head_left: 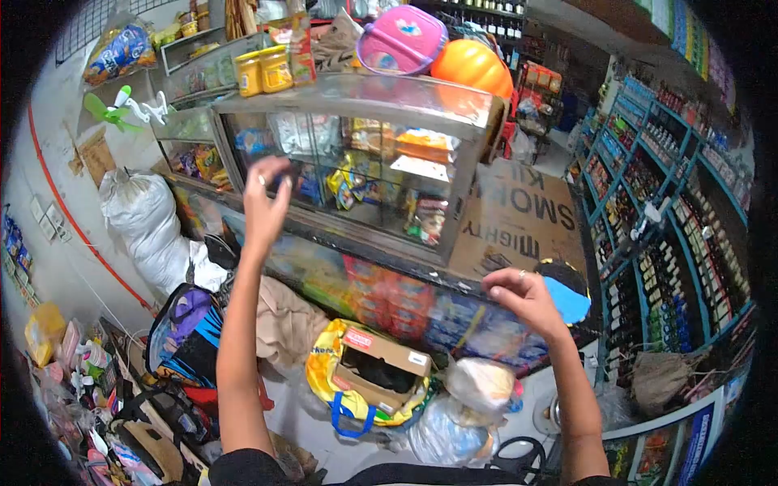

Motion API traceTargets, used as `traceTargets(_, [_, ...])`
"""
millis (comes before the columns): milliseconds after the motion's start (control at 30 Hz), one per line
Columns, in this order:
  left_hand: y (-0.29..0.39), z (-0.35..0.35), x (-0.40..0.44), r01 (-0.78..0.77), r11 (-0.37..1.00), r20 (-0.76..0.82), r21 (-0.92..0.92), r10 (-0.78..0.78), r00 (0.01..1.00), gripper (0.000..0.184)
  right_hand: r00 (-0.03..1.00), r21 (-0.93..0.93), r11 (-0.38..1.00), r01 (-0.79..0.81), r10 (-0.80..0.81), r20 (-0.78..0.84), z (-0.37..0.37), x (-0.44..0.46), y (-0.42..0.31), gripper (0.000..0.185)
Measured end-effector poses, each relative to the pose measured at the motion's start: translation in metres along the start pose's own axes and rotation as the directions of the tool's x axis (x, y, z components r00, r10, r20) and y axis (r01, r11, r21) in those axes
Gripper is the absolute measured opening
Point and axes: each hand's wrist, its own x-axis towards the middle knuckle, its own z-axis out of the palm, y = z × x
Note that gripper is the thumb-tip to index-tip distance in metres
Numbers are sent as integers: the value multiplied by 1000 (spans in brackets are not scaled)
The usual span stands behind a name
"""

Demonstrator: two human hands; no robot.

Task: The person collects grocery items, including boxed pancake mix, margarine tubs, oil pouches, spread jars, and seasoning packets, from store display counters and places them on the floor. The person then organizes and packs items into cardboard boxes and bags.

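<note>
My left hand (266,198) is raised in front of the glass display case (356,231), near its left side. Its fingers are curled in a pinch, and something small and dark shows at the fingertips, too blurred to name. Snack packets (344,182) stand on the shelves behind the glass. My right hand (525,298) is at the counter's front edge, over the printed cardboard (519,215). Its fingers are loosely bent, with thumb and fingers apart and nothing seen between them. A blue and black item (567,300) lies just beside that hand.
Yellow-lidded jars (263,71), a pink plastic case (403,40) and an orange round object (472,69) rest on top. Below stand a yellow bag (324,368) with a cardboard box (381,356), and plastic bags (478,389). Bottle shelves (664,194) line the right; bags and sacks crowd the left floor.
</note>
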Motion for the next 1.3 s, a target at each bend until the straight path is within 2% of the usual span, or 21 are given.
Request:
traceTargets(100, [-63, -4, 82, -15, 990, -183, 141, 41, 982, 35, 988, 24, 993, 116, -113, -102, 15, 33, -36, 17])
traceTargets(200, [-114, -4, 155, 70, 966, -257, 250, -3, 966, 50, 924, -200, 906, 373, -382, -5, 29, 84, -90, 17])
traceTargets(233, [-127, -2, 174, 101, 952, -276, 290, -18, 961, 53, 850, -282, 807, 519, -522, 72, 32, 109, -107, 18])
traceTargets(267, [-136, 1, 190, 133, 936, -296, 327, -32, 955, 56, 826, -458, 703, 545, -544, 148, 36, 129, -133, 20])
traceTargets(300, [-141, 3, 203, 154, 926, -270, 345, -60, 961, 58, 775, -463, 640, 614, -602, 195, 44, 153, -152, 25])
traceTargets(367, [-144, 5, 228, 193, 904, -220, 382, -114, 969, 64, 540, -572, 270, 774, -753, 376, 55, 211, -185, 28])
traceTargets(467, [-133, 12, 254, 217, 855, -149, 471, -165, 975, 73, 501, -771, -132, 624, -689, 524, 71, 293, -226, 33])
traceTargets(500, [-131, 13, 261, 227, 838, -117, 497, -195, 974, 74, 545, -822, -164, 545, -676, 496, 82, 309, -241, 33])
traceTargets(533, [-142, 19, 272, 261, 856, -99, 447, -243, 965, 81, 459, -823, -320, 469, -708, 537, 85, 346, -250, 33])
traceTargets(600, [-134, 18, 284, 247, 855, -6, 456, -275, 961, 79, 490, -840, -408, 358, -684, 541, 100, 386, -278, 33])
traceTargets(633, [-133, 19, 287, 244, 854, 38, 459, -294, 955, 78, 478, -845, -390, 367, -700, 531, 105, 408, -289, 32])
traceTargets(667, [-138, 22, 292, 217, 848, 13, 484, -255, 967, 77, 594, -866, -362, 345, -631, 500, 110, 425, -305, 37])
traceTargets(700, [-149, 22, 300, 161, 854, 79, 494, -228, 970, 78, 287, -829, -382, 408, -808, 514, 109, 454, -309, 17])
traceTargets(767, [-171, 21, 313, 52, 863, 213, 503, -182, 960, 79, 556, -882, -308, 356, -690, 465, 119, 466, -333, 25])
traceTargets(833, [-173, 18, 316, 35, 876, 300, 481, -202, 932, 86, 721, -914, -176, 366, -567, 398, 129, 494, -347, 28])
traceTargets(967, [-179, 17, 318, -3, 864, 372, 504, -214, 903, 102, 565, -945, -174, 276, -766, 306, 148, 549, -339, 27])
traceTargets(1000, [-172, 13, 311, -13, 846, 354, 533, -209, 912, 91, 658, -941, -117, 318, -687, 308, 151, 533, -337, 26])
traceTargets(1033, [-164, 9, 305, -21, 827, 334, 561, -203, 920, 80, 662, -949, -111, 294, -693, 286, 152, 541, -333, 31])
traceTargets(1100, [-177, 13, 310, 39, 836, 337, 548, -263, 904, 86, 666, -964, -101, 246, -705, 244, 157, 558, -319, 44])
traceTargets(1200, [-170, 10, 305, 33, 849, 316, 527, -232, 920, 90, 721, -971, -168, 172, -650, 240, 156, 563, -311, 37])
traceTargets(1300, [-177, 7, 311, 74, 930, 451, 360, -243, 859, 96, 859, -975, -90, 202, -462, 221, 158, 580, -315, 49])
